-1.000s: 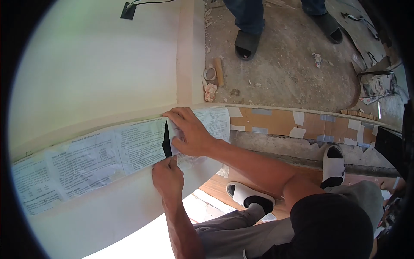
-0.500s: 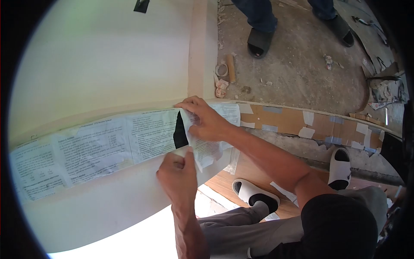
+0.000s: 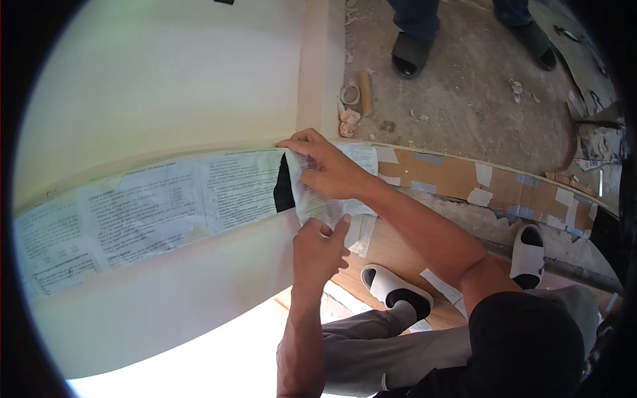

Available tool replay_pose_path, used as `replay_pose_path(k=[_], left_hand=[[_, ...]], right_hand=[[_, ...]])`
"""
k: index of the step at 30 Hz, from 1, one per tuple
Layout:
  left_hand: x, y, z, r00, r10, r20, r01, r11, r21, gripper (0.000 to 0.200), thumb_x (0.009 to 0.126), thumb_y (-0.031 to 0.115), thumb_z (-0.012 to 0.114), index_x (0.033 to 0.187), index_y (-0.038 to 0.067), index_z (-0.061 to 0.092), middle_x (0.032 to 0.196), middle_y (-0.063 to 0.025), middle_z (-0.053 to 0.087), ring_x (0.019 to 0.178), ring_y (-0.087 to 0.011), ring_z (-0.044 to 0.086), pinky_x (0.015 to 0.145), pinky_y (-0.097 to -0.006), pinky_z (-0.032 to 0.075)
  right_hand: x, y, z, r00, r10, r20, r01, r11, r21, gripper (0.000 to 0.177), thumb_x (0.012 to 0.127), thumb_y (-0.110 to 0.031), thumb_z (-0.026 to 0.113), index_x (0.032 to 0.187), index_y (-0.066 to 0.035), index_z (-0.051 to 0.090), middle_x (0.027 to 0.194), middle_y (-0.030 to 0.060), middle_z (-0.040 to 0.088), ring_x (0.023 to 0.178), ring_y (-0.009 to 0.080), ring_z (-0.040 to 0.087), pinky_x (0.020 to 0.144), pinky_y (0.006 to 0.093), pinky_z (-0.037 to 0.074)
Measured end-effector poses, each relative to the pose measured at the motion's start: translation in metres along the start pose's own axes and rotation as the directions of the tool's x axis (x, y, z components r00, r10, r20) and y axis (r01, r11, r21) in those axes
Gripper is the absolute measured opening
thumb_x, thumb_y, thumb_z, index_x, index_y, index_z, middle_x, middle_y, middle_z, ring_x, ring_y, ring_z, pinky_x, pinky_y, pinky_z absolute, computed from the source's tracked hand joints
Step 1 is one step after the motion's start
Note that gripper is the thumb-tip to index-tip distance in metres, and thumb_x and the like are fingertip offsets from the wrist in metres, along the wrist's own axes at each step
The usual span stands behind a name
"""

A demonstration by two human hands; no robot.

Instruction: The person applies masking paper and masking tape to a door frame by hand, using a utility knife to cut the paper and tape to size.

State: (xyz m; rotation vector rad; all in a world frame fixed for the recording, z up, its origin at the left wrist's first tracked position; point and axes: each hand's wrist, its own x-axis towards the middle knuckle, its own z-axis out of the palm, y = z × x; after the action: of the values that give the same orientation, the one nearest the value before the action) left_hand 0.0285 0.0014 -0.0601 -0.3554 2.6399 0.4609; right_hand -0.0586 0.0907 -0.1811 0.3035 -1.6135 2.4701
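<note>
A strip of printed paper sheets (image 3: pixel 152 205) is stuck along a cream wall (image 3: pixel 166 79). The rightmost sheet (image 3: pixel 317 207) is lifted away, baring a black gap (image 3: pixel 284 189) behind it. My right hand (image 3: pixel 328 169) lies over this sheet's upper part, fingertips at its top left corner. My left hand (image 3: pixel 318 249) reaches up from below and pinches the sheet's lower edge between thumb and fingers.
Another person's feet in black sandals (image 3: pixel 411 53) stand on the rough concrete floor at the top. A tape roll (image 3: pixel 350 94), a wooden stick (image 3: pixel 365 91) and crumpled paper (image 3: pixel 348 123) lie near the wall corner. A taped cardboard strip (image 3: pixel 464 176) runs right. My white slippers (image 3: pixel 395 288) are below.
The sheet has come further off the wall and the black gap has widened. My left hand moved right along the sheet's lower edge. The view shifted upward slightly.
</note>
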Motion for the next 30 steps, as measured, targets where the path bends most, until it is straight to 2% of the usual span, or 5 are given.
replay_pose_path(k=[5,14,24,28,30], left_hand=[[-0.001,-0.001,-0.015,0.895,0.22,-0.389,-0.194,0.975,0.105,0.035,0.09,0.024,0.077,0.088,0.0,0.052,0.062,-0.0187,0.066,0.044,-0.018,0.062,0.039,-0.0298,0.045],[0.016,-0.011,-0.016,0.951,0.12,-0.284,-0.116,0.993,0.029,0.029,0.096,0.02,0.068,0.104,-0.009,0.068,0.059,-0.0127,0.066,0.041,-0.0162,0.059,0.04,-0.0285,0.04],[0.025,-0.023,-0.026,0.92,0.122,-0.372,-0.147,0.988,-0.04,0.028,0.097,0.02,0.066,0.099,-0.007,0.07,0.062,-0.0115,0.066,0.044,-0.0152,0.061,0.04,-0.0281,0.04],[0.026,-0.023,-0.025,0.922,0.102,-0.373,-0.142,0.987,-0.081,0.029,0.096,0.02,0.066,0.101,-0.009,0.069,0.062,-0.0108,0.066,0.045,-0.015,0.061,0.039,-0.0272,0.04],[0.026,-0.022,-0.026,0.917,0.092,-0.387,-0.143,0.984,-0.105,0.029,0.096,0.02,0.066,0.101,-0.009,0.069,0.062,-0.0107,0.066,0.046,-0.0149,0.062,0.038,-0.0269,0.039]], right_hand=[[0.0,-0.005,-0.004,1.0,-0.006,-0.013,0.006,1.0,-0.028,0.072,0.076,0.008,0.057,0.146,-0.009,0.055,0.126,0.0075,0.047,0.11,0.0183,0.052,0.092,0.029,0.047],[0.0,-0.002,0.001,0.999,0.037,-0.02,-0.038,0.999,-0.001,0.071,0.075,0.008,0.055,0.145,-0.008,0.056,0.127,0.009,0.048,0.115,0.0191,0.052,0.095,0.0299,0.045],[-0.004,0.0,0.008,0.997,0.021,-0.078,-0.022,1.0,-0.001,0.074,0.072,0.01,0.052,0.144,-0.009,0.056,0.13,0.01,0.05,0.128,0.0228,0.048,0.107,0.0323,0.041],[-0.004,0.033,-0.001,0.907,-0.049,-0.418,0.184,0.94,0.289,0.07,0.081,0.0,0.049,0.151,-0.003,0.046,0.154,0.0157,0.047,0.148,0.0241,0.034,0.121,0.0348,0.027],[-0.003,0.09,-0.029,0.812,-0.046,-0.582,0.125,0.987,0.097,0.066,0.088,-0.007,0.047,0.153,0.002,0.04,0.154,0.0189,0.048,0.148,0.0264,0.036,0.121,0.0361,0.027]])
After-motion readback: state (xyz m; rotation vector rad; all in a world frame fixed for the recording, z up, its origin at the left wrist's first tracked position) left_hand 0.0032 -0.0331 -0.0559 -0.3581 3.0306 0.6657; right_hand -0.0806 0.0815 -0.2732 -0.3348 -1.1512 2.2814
